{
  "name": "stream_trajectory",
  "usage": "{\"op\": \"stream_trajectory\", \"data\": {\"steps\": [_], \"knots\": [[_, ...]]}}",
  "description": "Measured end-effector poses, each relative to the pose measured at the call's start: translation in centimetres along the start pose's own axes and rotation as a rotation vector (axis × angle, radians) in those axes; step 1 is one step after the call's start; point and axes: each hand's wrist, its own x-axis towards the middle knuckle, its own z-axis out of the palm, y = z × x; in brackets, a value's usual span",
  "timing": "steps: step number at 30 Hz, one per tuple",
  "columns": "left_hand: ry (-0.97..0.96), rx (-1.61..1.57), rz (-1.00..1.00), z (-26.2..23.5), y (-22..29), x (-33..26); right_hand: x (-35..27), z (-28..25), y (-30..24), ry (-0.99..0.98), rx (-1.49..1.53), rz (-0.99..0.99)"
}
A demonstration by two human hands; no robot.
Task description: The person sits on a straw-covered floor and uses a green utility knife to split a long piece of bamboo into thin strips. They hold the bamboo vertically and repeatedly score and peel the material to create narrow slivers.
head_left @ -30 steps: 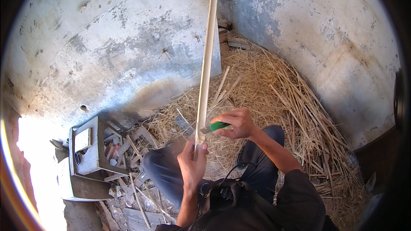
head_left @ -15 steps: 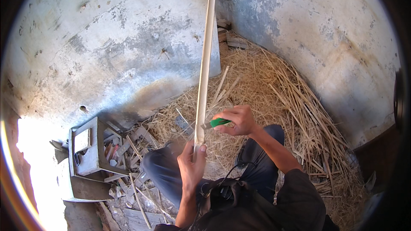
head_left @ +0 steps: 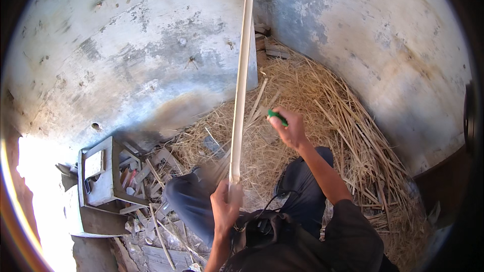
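A long, split piece of bamboo stands nearly upright in front of me, its pale hollow inner side showing. My left hand is closed round its lower end, just below a node. To the right of the bamboo and apart from it, my right hand grips a knife by its green handle. The short blade points up and left and is smeared by motion. Both of my legs are folded under the work, in dark trousers.
Straw-like shavings cover the floor, with a heap of thin strips at the right. A worn wooden stool lies tipped at the left among scraps. Weathered walls meet behind the bamboo.
My right hand has moved the knife off the bamboo, up and to the right. The bamboo and my left hand have dropped slightly.
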Motion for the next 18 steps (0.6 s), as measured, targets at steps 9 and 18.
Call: {"op": "stream_trajectory", "data": {"steps": [9, 18], "knots": [[0.097, 0.044, 0.082, 1.6, 1.9, 1.9, -0.8, 2.5, -3.7, -0.197, 0.038, -0.495], [0.045, 0.031, 0.033, 2.6, 3.9, 1.5, -1.1, 2.5, -3.5, -0.185, 0.013, -0.53]]}}
